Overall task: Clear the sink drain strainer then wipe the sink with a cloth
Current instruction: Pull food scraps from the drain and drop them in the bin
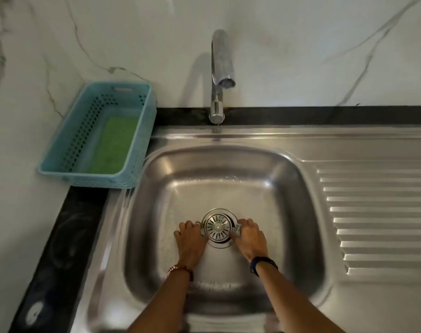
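- At the far left, about ten o'clock from the drain, you have a blue basket [98, 133] on the black counter [60, 236]; a green cloth [113, 143] lies flat inside it, untouched, soft and light by the look of it.
- At nine o'clock of the drain, your left hand [189, 239] rests on the sink [156, 212] floor with its fingers curled at the strainer's rim; whether they pinch the rim or only touch it you cannot tell from here.
- At the centre of the basin floor sits the strainer [218, 227], a round slotted steel disc, seemingly seated in the drain. Expect it to be light and stiff but slippery, since droplets show on the steel around it. Its rim is thin, so take it by opposite edges or by the small centre knob, and lift straight up.
- At three o'clock, your right hand [249, 237] has its fingers curled at the rim, with a small shiny piece at the fingertips; what that piece is stays unclear.
- At twelve o'clock, the faucet [219, 75] stands over the back ledge, with no visible stream.
- Far right, the ribbed drainboard [377, 219] could take the strainer.
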Demonstrator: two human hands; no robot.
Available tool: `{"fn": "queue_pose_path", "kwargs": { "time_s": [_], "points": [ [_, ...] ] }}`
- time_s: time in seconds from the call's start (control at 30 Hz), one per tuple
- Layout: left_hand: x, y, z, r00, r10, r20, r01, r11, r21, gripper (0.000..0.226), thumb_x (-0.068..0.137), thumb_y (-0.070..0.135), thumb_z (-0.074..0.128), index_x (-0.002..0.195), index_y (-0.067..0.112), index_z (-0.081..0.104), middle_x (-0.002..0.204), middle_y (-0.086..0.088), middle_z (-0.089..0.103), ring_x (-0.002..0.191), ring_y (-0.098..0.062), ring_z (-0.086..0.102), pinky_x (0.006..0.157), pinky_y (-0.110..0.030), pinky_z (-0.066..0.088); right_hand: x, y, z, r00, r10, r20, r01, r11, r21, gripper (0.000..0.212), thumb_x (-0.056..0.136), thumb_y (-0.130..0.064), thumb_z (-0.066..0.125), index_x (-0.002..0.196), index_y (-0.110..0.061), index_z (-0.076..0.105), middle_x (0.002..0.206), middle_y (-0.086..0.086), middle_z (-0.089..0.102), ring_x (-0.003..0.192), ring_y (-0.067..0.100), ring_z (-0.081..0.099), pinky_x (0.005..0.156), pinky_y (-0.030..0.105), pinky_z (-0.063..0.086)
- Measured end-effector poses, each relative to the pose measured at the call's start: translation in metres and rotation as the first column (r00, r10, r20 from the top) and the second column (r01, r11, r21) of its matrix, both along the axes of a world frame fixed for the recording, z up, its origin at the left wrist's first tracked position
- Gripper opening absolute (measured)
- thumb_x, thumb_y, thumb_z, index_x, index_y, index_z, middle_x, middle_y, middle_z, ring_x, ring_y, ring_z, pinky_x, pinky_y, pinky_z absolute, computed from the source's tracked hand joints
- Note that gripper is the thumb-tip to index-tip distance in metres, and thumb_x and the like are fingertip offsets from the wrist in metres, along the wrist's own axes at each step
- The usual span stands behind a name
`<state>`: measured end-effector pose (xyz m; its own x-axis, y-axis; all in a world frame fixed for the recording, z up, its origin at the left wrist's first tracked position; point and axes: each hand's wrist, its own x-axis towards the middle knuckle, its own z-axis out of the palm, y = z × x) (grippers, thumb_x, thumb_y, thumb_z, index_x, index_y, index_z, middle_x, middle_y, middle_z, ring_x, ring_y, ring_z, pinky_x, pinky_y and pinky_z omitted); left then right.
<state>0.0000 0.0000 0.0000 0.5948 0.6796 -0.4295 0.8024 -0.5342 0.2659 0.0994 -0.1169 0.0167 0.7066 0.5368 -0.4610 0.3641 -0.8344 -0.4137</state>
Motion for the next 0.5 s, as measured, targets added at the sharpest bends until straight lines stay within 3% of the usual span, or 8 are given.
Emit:
{"fn": "queue_pose_path", "kwargs": {
  "time_s": [0.1, 0.17, 0.33, 0.4, 0.5],
  "points": [
    [0.007, 0.003, -0.007, 0.980, 0.187, 0.065, -0.182, 0.980, -0.076, 0.027, 0.087, 0.031, 0.052, 0.110, 0.022, 0.061, 0.116, -0.003, 0.056, 0.113, -0.023, 0.041, 0.092, -0.037, 0.031, 0.001, 0.008, -0.012, 0.995, -0.090, -0.039, 0.090, 0.996, 0.003, 0.039, 0.090, -0.038, 0.055, 0.121, -0.013, 0.057, 0.120, 0.010, 0.052, 0.113, 0.026, 0.051, 0.095, 0.037, 0.046],
    [0.011, 0.004, -0.007, 0.970, 0.231, 0.073, -0.224, 0.970, -0.092, 0.021, 0.086, 0.029, 0.054, 0.103, 0.022, 0.065, 0.114, -0.003, 0.058, 0.113, -0.024, 0.041, 0.091, -0.037, 0.031, 0.001, 0.011, -0.015, 0.995, -0.100, -0.004, 0.100, 0.995, -0.014, 0.034, 0.091, -0.035, 0.055, 0.117, -0.013, 0.061, 0.118, 0.010, 0.051, 0.112, 0.026, 0.050, 0.095, 0.037, 0.045],
    [0.015, 0.007, 0.004, 0.929, 0.346, 0.135, -0.328, 0.935, -0.134, 0.019, 0.087, 0.025, 0.055, 0.097, 0.019, 0.070, 0.109, -0.004, 0.063, 0.111, -0.024, 0.043, 0.090, -0.038, 0.028, -0.002, 0.015, -0.010, 0.956, -0.291, 0.041, 0.284, 0.951, 0.120, 0.018, 0.090, -0.021, 0.058, 0.103, -0.012, 0.068, 0.109, 0.010, 0.051, 0.103, 0.027, 0.053, 0.090, 0.038, 0.048],
    [0.015, 0.007, 0.018, 0.882, 0.423, 0.207, -0.390, 0.902, -0.185, 0.018, 0.087, 0.024, 0.054, 0.092, 0.019, 0.070, 0.102, -0.004, 0.067, 0.104, -0.023, 0.048, 0.088, -0.037, 0.028, -0.006, 0.015, 0.002, 0.928, -0.372, -0.010, 0.365, 0.905, 0.220, 0.015, 0.090, -0.019, 0.059, 0.100, -0.012, 0.067, 0.103, 0.010, 0.053, 0.094, 0.026, 0.057, 0.077, 0.031, 0.052],
    [0.012, 0.005, 0.046, 0.776, 0.527, 0.348, -0.435, 0.845, -0.310, 0.013, 0.087, 0.021, 0.055, 0.079, 0.024, 0.065, 0.086, -0.003, 0.071, 0.084, -0.017, 0.054, 0.086, -0.033, 0.029, -0.014, 0.010, 0.026, 0.846, -0.474, -0.243, 0.531, 0.720, 0.447, 0.008, 0.088, -0.012, 0.060, 0.092, -0.009, 0.066, 0.086, 0.008, 0.064, 0.075, 0.018, 0.060, 0.052, 0.008, 0.043]
  ]
}}
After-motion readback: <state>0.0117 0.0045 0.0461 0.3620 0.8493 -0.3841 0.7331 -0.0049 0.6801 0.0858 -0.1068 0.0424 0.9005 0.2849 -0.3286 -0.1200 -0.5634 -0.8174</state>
